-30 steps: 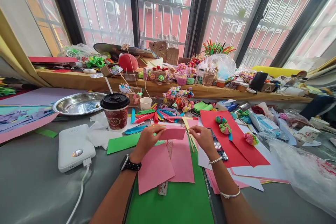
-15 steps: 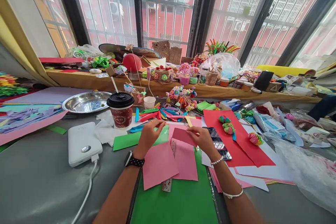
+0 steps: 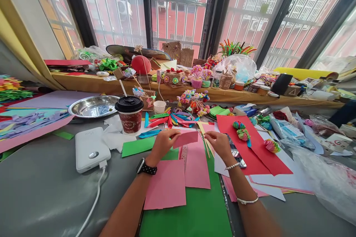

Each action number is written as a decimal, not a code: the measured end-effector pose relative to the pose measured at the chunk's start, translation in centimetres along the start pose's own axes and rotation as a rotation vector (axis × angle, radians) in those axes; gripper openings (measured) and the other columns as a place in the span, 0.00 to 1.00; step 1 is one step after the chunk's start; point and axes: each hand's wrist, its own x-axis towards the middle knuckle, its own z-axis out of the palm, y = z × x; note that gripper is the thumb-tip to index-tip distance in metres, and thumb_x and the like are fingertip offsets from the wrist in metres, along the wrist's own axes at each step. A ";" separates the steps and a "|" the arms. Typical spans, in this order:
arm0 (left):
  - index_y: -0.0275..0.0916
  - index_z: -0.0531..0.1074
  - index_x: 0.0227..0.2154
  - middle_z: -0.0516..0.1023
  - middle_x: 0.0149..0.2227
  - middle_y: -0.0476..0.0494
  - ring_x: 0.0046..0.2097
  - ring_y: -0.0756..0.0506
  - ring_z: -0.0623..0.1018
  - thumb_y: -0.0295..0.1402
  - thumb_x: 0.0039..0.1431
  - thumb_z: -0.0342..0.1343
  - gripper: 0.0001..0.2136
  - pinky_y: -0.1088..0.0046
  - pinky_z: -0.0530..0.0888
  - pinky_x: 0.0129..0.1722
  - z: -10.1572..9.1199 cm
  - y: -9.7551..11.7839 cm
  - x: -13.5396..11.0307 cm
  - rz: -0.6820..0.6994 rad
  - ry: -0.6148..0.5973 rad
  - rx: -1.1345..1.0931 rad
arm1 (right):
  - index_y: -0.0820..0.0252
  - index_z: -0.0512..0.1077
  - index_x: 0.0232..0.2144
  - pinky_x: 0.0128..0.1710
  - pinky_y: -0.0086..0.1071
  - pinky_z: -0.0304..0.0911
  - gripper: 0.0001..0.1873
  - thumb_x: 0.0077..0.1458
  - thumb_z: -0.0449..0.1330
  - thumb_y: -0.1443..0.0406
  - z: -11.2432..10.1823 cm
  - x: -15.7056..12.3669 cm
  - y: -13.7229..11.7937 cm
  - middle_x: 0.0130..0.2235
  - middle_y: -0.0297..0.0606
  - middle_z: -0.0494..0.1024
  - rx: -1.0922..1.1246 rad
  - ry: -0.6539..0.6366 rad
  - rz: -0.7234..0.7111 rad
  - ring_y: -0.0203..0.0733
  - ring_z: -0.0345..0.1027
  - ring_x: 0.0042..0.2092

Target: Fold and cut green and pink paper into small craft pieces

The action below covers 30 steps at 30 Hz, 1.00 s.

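My left hand pinches a small pink paper piece by its left end, holding it above the table. Close to the other end of the piece is my right hand, apart from it, thumb and forefinger brought together; anything between them is too small to make out. Below my hands lie two larger pink sheets, the left one and the right one, on a green sheet. Part of a patterned ruler shows between them. Thin wooden sticks lie beside my right fingertips.
A lidded cup with a straw and a white power bank with a cable stand on the left. Red paper with paper flowers partly covers a phone on the right. Folded coloured strips lie behind my hands.
The small pink piece has passed from my right hand to my left. My right hand has drawn slightly right. The left pink sheet now lies lower and straighter, covering the ruler's near end.
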 end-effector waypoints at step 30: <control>0.36 0.73 0.22 0.75 0.26 0.46 0.29 0.48 0.72 0.40 0.45 0.52 0.12 0.75 0.69 0.28 0.1 0.8 0.2 -0.261 -0.092 -0.411 | 0.64 0.72 0.27 0.30 0.31 0.62 0.17 0.41 0.57 0.54 1.4 -0.8 -1.6 0.29 0.40 0.76 0.607 -0.112 0.196 0.41 0.68 0.32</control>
